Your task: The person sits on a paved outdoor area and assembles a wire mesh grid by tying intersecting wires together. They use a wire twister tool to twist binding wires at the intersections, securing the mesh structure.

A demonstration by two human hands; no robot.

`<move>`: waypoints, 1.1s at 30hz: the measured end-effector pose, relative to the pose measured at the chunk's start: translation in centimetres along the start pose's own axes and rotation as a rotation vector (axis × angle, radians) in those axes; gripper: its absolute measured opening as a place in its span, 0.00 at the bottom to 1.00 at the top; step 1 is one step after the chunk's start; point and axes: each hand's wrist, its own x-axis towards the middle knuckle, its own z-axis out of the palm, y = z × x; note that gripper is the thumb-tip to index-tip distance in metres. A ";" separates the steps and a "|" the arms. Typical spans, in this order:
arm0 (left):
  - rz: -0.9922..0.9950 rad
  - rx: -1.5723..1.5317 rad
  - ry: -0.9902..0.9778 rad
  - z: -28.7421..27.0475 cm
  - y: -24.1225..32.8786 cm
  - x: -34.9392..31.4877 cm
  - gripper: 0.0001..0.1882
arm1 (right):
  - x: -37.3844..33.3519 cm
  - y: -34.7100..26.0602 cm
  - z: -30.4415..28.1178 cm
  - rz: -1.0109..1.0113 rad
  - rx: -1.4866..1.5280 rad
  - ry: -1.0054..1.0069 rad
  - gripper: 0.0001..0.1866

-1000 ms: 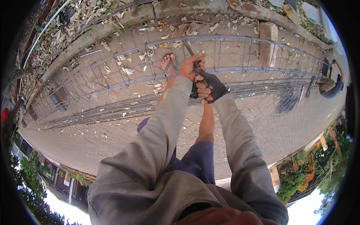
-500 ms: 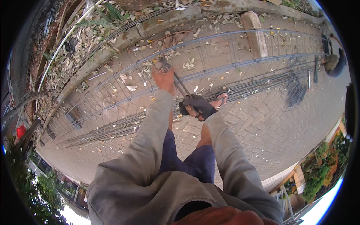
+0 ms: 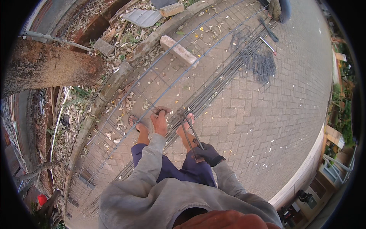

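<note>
My bare left hand (image 3: 159,123) is closed on a small dark loop that looks like tie wire (image 3: 162,110), beside the near bar of a long steel rebar cage (image 3: 173,84). My right hand (image 3: 206,152), in a dark glove, grips the handles of metal pincers (image 3: 186,128). The pincers' head points away from me, over my right foot, to the right of my left hand and apart from the cage. The cage runs from the lower left to the top of the view, with crosswise stirrups along it.
Loose steel rods (image 3: 215,82) lie along the cage's right side, passing by my feet. Beyond are a pile of bent wire pieces (image 3: 263,66) and a pale block (image 3: 178,50) under the cage. Another person (image 3: 283,11) is at the far end. A tree trunk (image 3: 57,66) stands left.
My view has turned toward the cage's far end. Both hands have drawn nearer my body, and the pincers have moved away from my left hand, their head now to its right.
</note>
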 end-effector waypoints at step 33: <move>-1.068 -0.623 -0.903 38.4 6.6 2.8 0.13 | 1.0 -36.6 -31.3 -0.366 -0.450 -0.175 0.21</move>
